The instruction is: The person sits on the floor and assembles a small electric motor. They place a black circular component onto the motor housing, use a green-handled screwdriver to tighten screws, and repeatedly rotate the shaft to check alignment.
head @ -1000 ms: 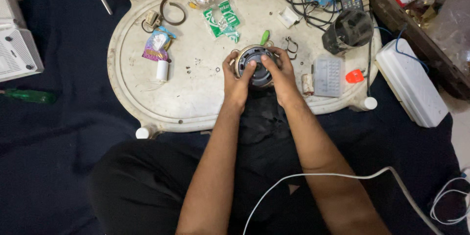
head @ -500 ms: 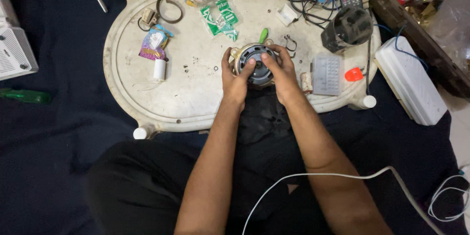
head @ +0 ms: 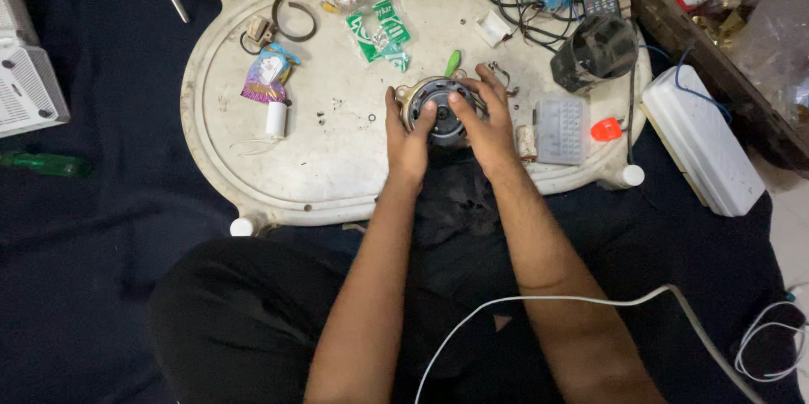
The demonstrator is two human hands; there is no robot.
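A round grey motor housing [head: 440,111] with a metal rim sits near the front edge of an oval white tray table [head: 337,168]. My left hand [head: 409,139] grips its left side, thumb on top. My right hand [head: 486,122] grips its right side, fingers spread over the rim. A green-handled screwdriver [head: 453,63] lies just behind the motor. A dark cloth [head: 451,193] hangs off the table edge below my hands.
On the table lie a small white cylinder [head: 276,118], a purple packet [head: 265,80], green packets [head: 381,32], a black ring [head: 295,25], a grey perforated block [head: 560,130], a black motor [head: 594,54] and cables. A white box [head: 699,139] sits right; a white cable [head: 590,303] crosses my lap.
My hands stay on the motor, with the fingers shifted slightly around its rim. The view has drifted a little.
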